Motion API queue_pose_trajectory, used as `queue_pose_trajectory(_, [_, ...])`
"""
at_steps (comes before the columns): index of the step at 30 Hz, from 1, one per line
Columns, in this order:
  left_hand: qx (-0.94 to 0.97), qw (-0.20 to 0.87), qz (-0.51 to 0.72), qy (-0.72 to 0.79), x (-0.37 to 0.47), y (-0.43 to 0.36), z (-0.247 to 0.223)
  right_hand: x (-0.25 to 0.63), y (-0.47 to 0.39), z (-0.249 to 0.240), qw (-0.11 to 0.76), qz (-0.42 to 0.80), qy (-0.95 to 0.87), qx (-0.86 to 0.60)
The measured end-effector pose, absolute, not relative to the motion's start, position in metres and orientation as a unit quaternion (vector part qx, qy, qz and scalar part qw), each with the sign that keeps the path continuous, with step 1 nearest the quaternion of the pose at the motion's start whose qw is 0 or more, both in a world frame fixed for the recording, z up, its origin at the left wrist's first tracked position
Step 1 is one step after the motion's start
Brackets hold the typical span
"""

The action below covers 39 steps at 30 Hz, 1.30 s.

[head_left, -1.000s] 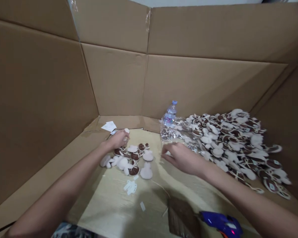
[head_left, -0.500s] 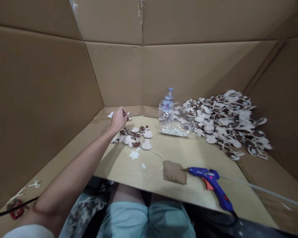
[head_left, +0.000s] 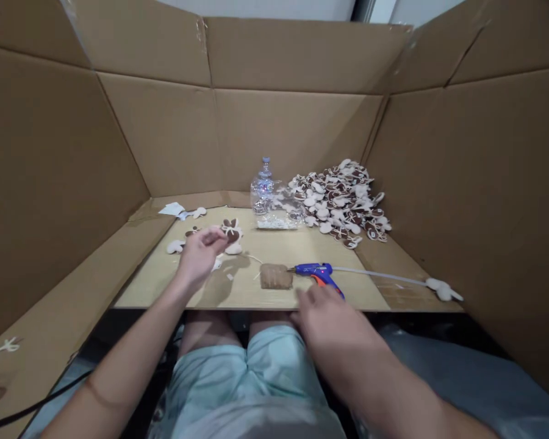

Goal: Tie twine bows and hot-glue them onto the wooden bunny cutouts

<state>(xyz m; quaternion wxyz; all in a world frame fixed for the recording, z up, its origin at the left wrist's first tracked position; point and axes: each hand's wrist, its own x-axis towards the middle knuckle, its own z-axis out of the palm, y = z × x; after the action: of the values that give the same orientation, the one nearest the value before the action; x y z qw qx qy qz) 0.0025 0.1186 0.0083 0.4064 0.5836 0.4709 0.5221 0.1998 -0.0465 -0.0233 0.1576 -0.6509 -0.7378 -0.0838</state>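
My left hand [head_left: 201, 253] is raised over the left part of the board, its fingers pinched on a small brown-and-white felt animal-head piece [head_left: 231, 233]. Similar pieces lie behind and below that hand, partly hidden by it. A blue glue gun [head_left: 313, 269] with an orange trigger lies with its nozzle at a brown pad [head_left: 276, 277]. Close to the gun's handle is my right hand [head_left: 327, 317], blurred by motion; it covers the handle's lower end, and whether the fingers grip it is unclear.
A large heap of felt pieces [head_left: 343, 198] stands at the back right, beside a clear plastic bag [head_left: 279, 222] and a water bottle [head_left: 266, 174]. Cardboard walls [head_left: 293, 128] enclose the board. A glue stick [head_left: 384, 276] extends rightward from the gun toward a white piece [head_left: 443, 289].
My left hand has come back from the far left, now with a felt piece in its fingers. My right hand has entered beside the glue gun. The view has turned right.
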Motion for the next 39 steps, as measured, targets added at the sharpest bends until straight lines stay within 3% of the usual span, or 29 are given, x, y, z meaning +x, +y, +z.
queue_pose_trajectory(2, [0.589,0.429,0.513,0.454,0.001,0.090,0.001,0.225,-0.022,-0.022,0.070,-0.067,-0.654,-0.750])
queue_pose_trajectory(4, [0.589,0.444,0.510,0.444,0.000,0.065,-0.005,0.245,-0.004,-0.028,0.039,-0.036,-0.585,-0.809])
queue_pose_trajectory(11, [0.584,0.455,0.524,0.422,-0.006,0.013,-0.013,0.255,0.009,-0.063,0.042,-0.017,-0.563,-0.825])
queue_pose_trajectory(17, [0.557,0.488,0.535,0.408,-0.011,0.004,-0.015,0.260,0.017,-0.064,0.061,-0.018,-0.597,-0.800])
queue_pose_trajectory(26, [0.583,0.483,0.520,0.394,-0.013,0.000,-0.012,0.252,-0.010,-0.038,0.167,-0.014,-0.643,-0.748])
queue_pose_trajectory(33, [0.580,0.477,0.526,0.399,-0.010,-0.011,-0.007,0.243,-0.051,-0.034,0.348,0.024,-0.674,-0.651])
queue_pose_trajectory(39, [0.593,0.489,0.497,0.403,-0.006,-0.015,-0.004,0.228,-0.062,-0.028,0.415,0.032,-0.667,-0.618])
